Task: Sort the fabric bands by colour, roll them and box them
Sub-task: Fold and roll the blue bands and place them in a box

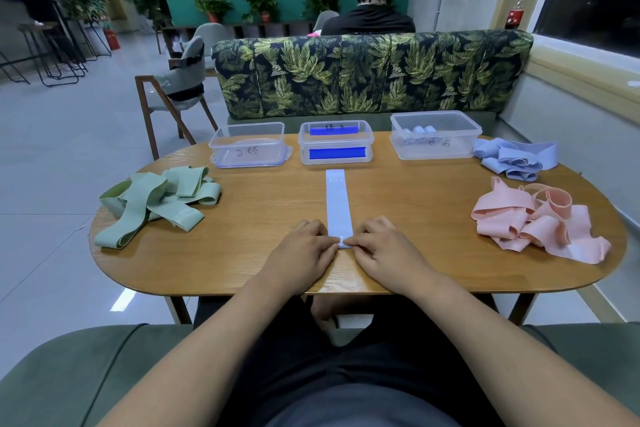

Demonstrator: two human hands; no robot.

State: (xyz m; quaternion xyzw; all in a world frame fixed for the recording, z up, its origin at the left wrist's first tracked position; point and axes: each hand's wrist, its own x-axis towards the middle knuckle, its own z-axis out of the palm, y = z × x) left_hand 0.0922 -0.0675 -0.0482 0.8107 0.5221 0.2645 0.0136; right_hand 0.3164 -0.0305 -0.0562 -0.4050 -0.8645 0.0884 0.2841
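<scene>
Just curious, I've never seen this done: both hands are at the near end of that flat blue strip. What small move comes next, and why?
Probably roll that end forward, away from the body. The left hand and right hand both pinch the near end of the blue band, which lies flat, barely rolled.

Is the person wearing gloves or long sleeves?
No. The left hand and right hand are bare: no gloves, rings or watch show. The forearms are bare too, with no sleeve in view.
</scene>
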